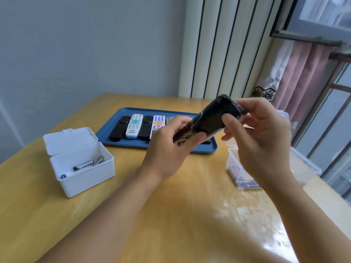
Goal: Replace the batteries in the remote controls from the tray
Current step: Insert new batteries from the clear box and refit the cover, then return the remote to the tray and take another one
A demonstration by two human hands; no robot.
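I hold a black remote [212, 118] in a clear sleeve above the table, back side toward me. My left hand [171, 147] grips its lower end. My right hand [258, 135] pinches its upper end, thumb on the back. Behind it lies a blue tray [112, 128] with several remotes side by side: a black one [119, 130], a white one with teal buttons [133, 126], another black one [145, 128] and a white one with orange buttons [158, 124]. My hands hide the tray's right part.
An open white box [83, 168] at the left holds a few batteries [89, 163]. A clear plastic box [245, 173] at the right, partly behind my right wrist, holds more batteries. Everything rests on a wooden table [180, 215]; wall behind, window at right.
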